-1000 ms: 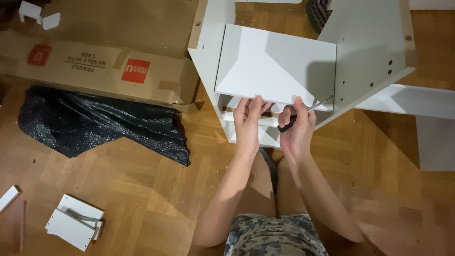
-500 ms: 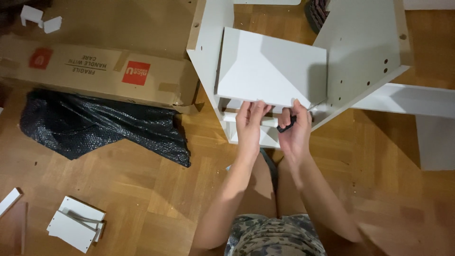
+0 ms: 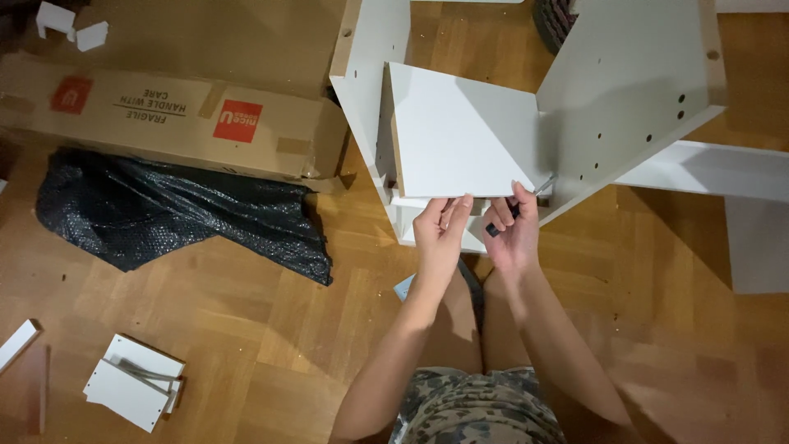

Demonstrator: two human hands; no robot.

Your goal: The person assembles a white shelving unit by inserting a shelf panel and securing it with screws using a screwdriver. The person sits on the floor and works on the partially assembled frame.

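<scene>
Already slotted between two side boards, a white shelf panel (image 3: 460, 136) is steadied by the left hand (image 3: 440, 234) – fingers loosely open – while the right hand (image 3: 511, 230) grips a small tool (image 3: 538, 185) at its unfastened corner.

Warm-lit wooden parquet floor (image 3: 246, 345) under scattered packaging.

Tool tip (image 3: 544, 182) behind shelf edge; right panel (image 3: 633, 90) cut off at top

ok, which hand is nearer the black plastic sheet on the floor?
Left. The left hand is at the white panel's front edge, on the side toward the black plastic sheet; the right hand is beyond it, farther away.
</scene>
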